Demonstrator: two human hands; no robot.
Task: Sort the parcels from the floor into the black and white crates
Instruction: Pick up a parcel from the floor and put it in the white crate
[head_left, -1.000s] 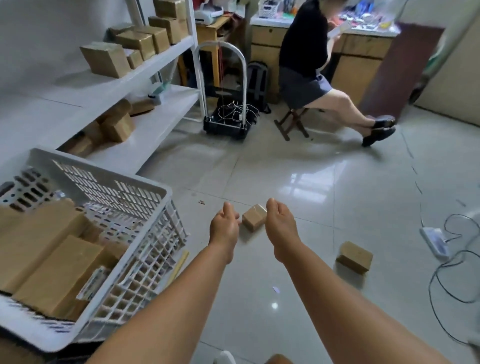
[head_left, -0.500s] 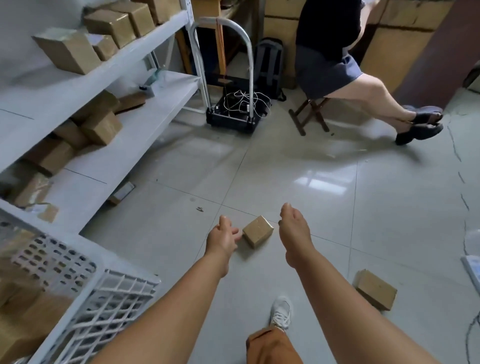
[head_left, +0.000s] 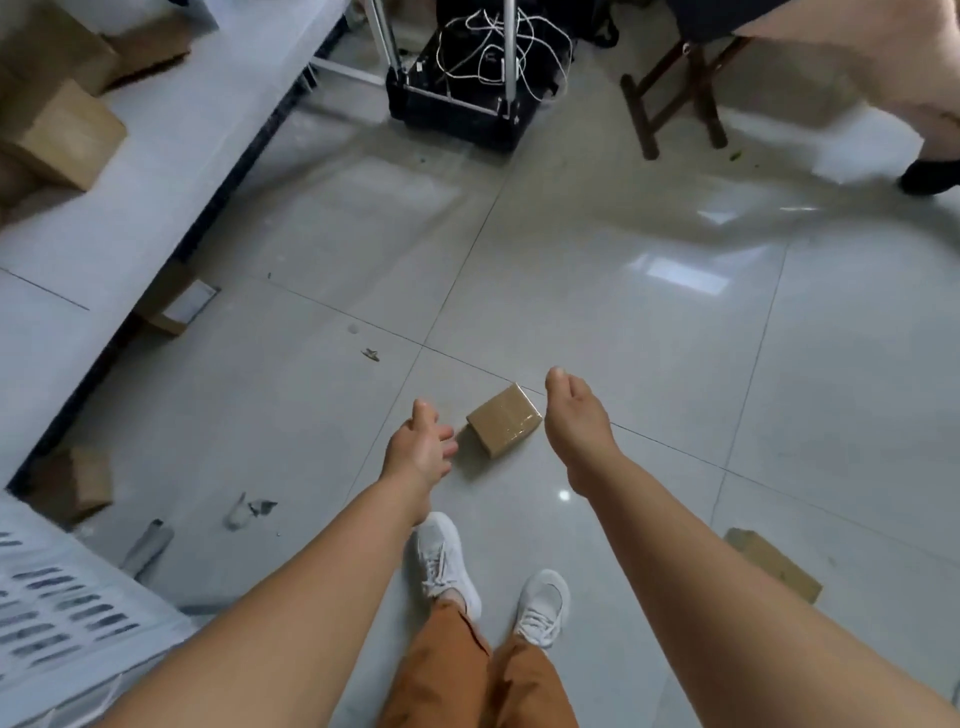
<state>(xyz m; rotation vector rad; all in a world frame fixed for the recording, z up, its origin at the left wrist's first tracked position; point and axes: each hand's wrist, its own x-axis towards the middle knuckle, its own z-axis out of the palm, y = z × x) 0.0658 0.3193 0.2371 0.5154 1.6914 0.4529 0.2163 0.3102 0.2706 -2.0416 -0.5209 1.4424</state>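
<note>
A small brown taped parcel (head_left: 504, 420) lies on the grey tiled floor between my hands. My left hand (head_left: 420, 447) hovers just left of it, palm turned up and fingers apart, holding nothing. My right hand (head_left: 574, 415) hangs just right of the parcel with fingers loosely curled, also empty. A second brown parcel (head_left: 774, 564) lies on the floor at the right, partly behind my right forearm. The white crate (head_left: 57, 623) shows only a corner at the lower left.
A low white shelf (head_left: 156, 171) with brown boxes (head_left: 62, 135) runs along the left. A black hand cart (head_left: 462, 98) with white cords stands ahead, beside a wooden stool (head_left: 675, 88) and a seated person's leg (head_left: 893, 67). Scraps and a small box (head_left: 91, 480) litter the floor at left.
My view has tilted down and moved closer to the floor. Both hands have come lower around the small parcel, and my left hand has spread its fingers.
</note>
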